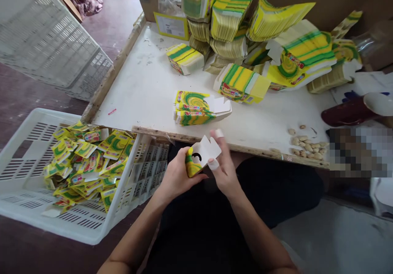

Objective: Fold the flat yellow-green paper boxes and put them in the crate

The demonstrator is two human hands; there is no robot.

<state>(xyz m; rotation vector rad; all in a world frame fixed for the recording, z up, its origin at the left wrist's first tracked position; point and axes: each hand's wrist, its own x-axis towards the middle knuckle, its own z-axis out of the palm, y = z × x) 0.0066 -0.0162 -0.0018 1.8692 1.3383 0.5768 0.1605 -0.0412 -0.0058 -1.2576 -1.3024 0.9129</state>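
My left hand (179, 171) grips the yellow-green end of a small crayon-style carton (193, 164) over my lap, just off the table's front edge. The carton's white end flaps stand open, and a dark curved cut-out shows in its side. My right hand (225, 165) has thumb and fingers closed about the white flaps, with white coverings on the thumb tip and a fingertip. Past the hands, a small pile of flat cartons (193, 109) lies on the white table (132, 88). What is inside the held carton cannot be made out.
A white slatted crate (101, 229) at the left holds many yellow-green cartons (89, 155). Bundles of flat cartons (231, 16) are stacked at the table's back. On the right are a dark red mug (344, 111) and several peanuts (308, 145). Another slatted crate (61, 32) leans upper left.
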